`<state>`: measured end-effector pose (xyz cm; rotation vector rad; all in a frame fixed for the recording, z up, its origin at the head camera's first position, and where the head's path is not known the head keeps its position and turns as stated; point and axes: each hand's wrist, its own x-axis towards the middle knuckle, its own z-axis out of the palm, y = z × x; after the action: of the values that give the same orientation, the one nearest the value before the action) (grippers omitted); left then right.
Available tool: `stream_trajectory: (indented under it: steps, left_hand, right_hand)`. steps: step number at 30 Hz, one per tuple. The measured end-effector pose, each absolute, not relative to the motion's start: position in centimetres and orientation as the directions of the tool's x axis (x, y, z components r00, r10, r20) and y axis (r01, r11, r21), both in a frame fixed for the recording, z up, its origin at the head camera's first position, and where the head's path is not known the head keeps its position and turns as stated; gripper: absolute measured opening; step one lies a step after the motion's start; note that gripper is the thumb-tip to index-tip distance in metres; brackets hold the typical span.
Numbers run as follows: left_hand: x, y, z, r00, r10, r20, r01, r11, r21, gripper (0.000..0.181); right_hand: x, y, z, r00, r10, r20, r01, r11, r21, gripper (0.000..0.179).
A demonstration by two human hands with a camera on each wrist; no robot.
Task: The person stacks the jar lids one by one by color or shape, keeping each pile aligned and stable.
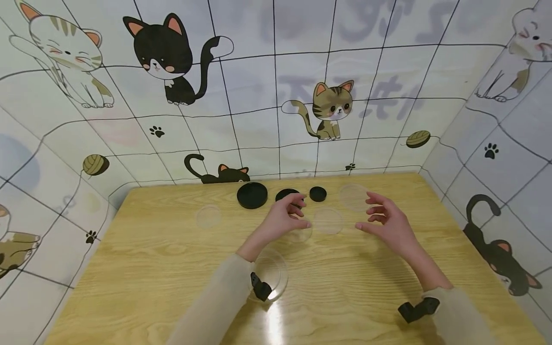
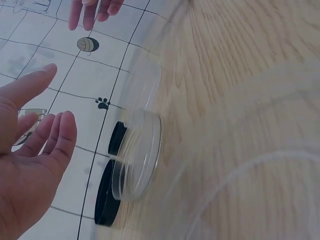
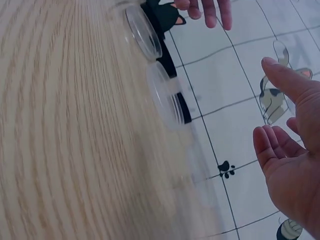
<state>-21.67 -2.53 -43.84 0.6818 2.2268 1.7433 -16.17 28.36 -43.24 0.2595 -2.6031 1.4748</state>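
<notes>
Above the far part of the wooden table, my left hand (image 1: 282, 220) and right hand (image 1: 392, 227) are held apart with fingers loosely bent, and nothing shows between them. Under and beside the left hand lie a clear round dish (image 1: 302, 236) and a black round lid (image 1: 282, 194), both partly hidden by it. Another clear dish (image 1: 327, 221) lies between the hands. A fainter clear disc (image 1: 352, 197) is just left of the right hand's fingertips. In the left wrist view, clear dish walls (image 2: 150, 155) stand in front of black lids (image 2: 106, 197).
A larger black lid (image 1: 252, 195) and a small one (image 1: 317, 194) lie along the back edge. A clear disc (image 1: 208, 216) sits farther left. The large clear dish (image 1: 282, 268) is near the left forearm. Cat-patterned cloth (image 1: 254, 96) rises behind the table (image 1: 345, 287) and at both sides.
</notes>
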Motion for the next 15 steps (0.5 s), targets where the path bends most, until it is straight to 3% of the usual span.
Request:
stream_trajectory:
  steps: [15]
  left_hand:
    - [-24.1,3.8,-44.8,-0.856,0.51,0.085,0.194,0.164,0.967,0.072]
  right_hand:
    - [-18.7,32.4,-45.3,-0.994,0.023,0.111,-0.085,0.506,-0.858,0.086]
